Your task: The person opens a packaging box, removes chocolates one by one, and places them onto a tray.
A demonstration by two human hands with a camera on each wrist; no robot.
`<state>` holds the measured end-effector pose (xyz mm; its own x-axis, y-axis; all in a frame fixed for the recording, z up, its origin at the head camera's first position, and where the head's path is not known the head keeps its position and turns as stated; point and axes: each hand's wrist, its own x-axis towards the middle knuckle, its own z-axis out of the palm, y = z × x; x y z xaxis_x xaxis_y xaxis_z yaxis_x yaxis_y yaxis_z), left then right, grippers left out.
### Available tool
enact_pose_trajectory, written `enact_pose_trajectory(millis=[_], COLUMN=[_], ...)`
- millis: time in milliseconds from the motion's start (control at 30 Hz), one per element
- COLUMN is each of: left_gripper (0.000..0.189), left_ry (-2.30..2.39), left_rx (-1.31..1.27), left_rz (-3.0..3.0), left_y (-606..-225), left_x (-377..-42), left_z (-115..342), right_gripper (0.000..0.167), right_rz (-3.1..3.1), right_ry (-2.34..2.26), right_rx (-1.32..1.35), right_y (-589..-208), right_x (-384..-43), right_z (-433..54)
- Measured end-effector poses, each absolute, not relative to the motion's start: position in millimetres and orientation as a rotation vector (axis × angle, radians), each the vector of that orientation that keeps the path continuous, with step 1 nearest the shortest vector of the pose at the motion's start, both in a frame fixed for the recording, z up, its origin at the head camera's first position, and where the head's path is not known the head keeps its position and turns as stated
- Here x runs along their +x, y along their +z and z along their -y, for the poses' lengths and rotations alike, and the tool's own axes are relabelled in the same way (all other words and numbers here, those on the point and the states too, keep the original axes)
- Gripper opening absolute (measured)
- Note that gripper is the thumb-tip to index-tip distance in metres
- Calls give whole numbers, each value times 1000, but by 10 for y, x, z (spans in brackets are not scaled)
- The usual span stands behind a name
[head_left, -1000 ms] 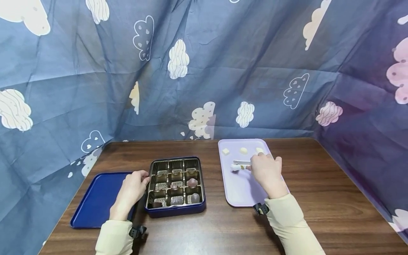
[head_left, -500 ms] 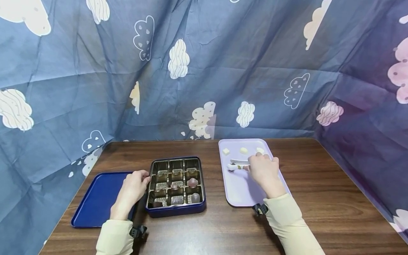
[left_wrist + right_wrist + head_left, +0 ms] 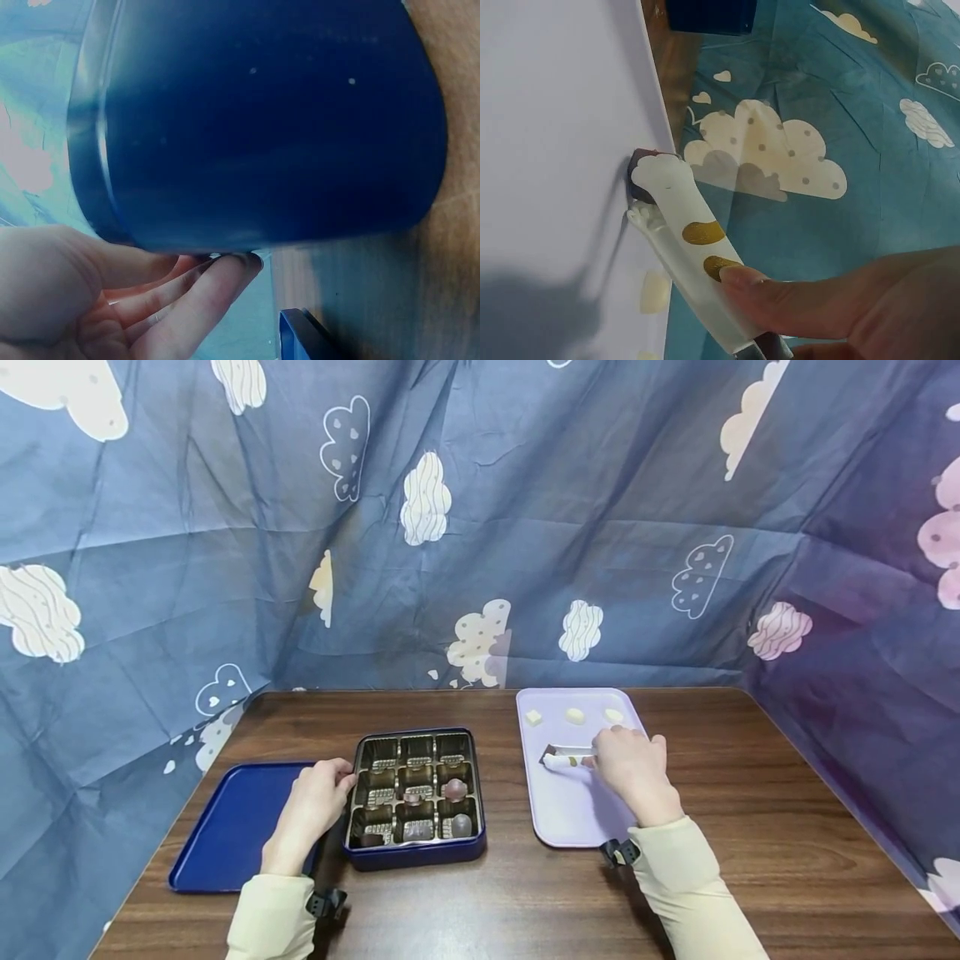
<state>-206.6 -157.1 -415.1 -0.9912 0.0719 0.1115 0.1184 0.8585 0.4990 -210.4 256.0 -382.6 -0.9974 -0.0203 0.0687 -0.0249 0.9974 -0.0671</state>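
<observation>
In the head view my right hand (image 3: 628,768) grips white cat-paw tongs (image 3: 690,225) with gold patches. At their tips is a dark brown chocolate-like piece (image 3: 640,162), low over the lilac tray (image 3: 570,810). My left hand (image 3: 318,797) touches the left wall of a square blue tin (image 3: 416,858); in the left wrist view its thumb and fingertips lie against that side. The tin has a gold divided insert with a pinkish dome-shaped piece (image 3: 455,789), a grey-brown dome (image 3: 461,825) and several other dark pieces in the middle and front rows. The back row shows bare compartments.
Along the lilac tray's back edge lie a cream square piece (image 3: 533,717), a cream oval piece (image 3: 574,716) and a third cream piece (image 3: 613,716). A flat dark blue lid or tray (image 3: 232,827) lies left of the tin. A cloud-print curtain (image 3: 480,527) borders the wooden table.
The right hand and tongs shifted left, then back right a little, over the lilac tray. The dark piece at their tips now shows at the far side. The left hand stays at the tin.
</observation>
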Motion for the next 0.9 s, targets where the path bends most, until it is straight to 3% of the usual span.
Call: enact_pose_trajectory(millis=[200,400,900], left_gripper=[21,21,21], left_ry=[-802,-796,-791], left_rx=[-138,-143,-129], left_rz=[2951,2954,2958], left_y=[-4147,-4136,-4158], left_x=[-2067,-2064,-2085], left_z=[1556,1548,1550], right_gripper=[19,3,23], right_rz=[2987,2941,2933], right_ry=[-4,-200,-948], right_rx=[75,179,290], right_y=[-3751,-3567,-3399], right_x=[-2084,-2076,-2414], right_z=[-2526,-2430,-1784])
